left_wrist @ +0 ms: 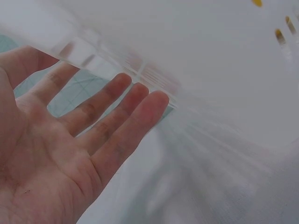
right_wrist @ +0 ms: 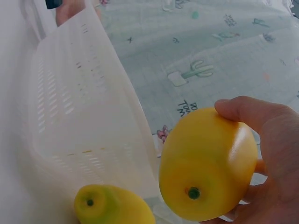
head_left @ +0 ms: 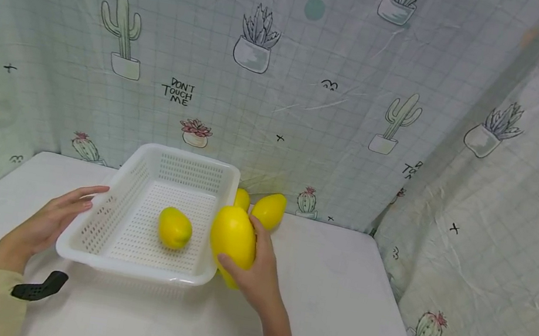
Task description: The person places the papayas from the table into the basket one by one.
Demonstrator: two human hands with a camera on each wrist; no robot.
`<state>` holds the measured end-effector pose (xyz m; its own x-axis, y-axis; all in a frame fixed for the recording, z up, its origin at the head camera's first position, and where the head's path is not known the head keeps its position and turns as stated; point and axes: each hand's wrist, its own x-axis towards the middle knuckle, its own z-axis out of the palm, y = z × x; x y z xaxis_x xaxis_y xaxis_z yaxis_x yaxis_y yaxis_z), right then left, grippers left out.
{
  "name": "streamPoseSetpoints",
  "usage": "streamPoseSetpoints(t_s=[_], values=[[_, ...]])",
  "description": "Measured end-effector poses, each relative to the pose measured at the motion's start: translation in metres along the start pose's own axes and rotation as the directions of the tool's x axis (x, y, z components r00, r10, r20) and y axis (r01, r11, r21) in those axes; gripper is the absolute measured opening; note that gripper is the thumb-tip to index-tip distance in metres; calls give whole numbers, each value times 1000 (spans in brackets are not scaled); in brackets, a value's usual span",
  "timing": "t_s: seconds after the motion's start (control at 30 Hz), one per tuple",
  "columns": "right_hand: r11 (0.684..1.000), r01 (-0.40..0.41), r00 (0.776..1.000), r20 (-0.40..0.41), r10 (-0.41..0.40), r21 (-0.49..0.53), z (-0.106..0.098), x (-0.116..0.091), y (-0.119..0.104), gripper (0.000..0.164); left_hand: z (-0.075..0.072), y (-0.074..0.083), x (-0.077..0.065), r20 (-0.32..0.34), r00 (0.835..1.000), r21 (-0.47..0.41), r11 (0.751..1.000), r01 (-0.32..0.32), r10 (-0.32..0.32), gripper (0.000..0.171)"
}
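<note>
My right hand (head_left: 257, 276) grips a large yellow lemon-like fruit (head_left: 233, 237) above the right rim of a white perforated plastic basket (head_left: 195, 161). In the right wrist view the held fruit (right_wrist: 210, 163) shows a green stem spot. Inside the basket lies one yellow fruit (head_left: 175, 228). My left hand (head_left: 48, 223) is at the basket's left side; its fingers are extended, the tips touching the basket in the left wrist view. Beyond the held fruit, two more yellow fruits, one nearer the basket (head_left: 242, 198) and one farther right (head_left: 269, 210), rest on the table.
Part of another yellow fruit (head_left: 232, 282) shows beneath the held one, outside the basket. The white table (head_left: 333, 297) extends to the right. A cactus-print curtain (head_left: 290, 76) hangs behind and along both sides.
</note>
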<state>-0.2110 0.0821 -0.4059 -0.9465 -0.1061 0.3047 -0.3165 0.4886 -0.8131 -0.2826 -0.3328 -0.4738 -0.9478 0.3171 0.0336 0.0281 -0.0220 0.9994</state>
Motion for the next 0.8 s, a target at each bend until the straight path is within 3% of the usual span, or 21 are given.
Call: streamPoseSetpoints(t_s=[0.23,0.8], values=[[1000,9,1000,3,-9,-8,4,1,-1,80,1,0,-1,30,999,-29,999,-24,24,46],[1000,12,1000,8,-12,-5,8,-1,0,79,1,-1,-1,29,999,-15,1000,-12,13,47]])
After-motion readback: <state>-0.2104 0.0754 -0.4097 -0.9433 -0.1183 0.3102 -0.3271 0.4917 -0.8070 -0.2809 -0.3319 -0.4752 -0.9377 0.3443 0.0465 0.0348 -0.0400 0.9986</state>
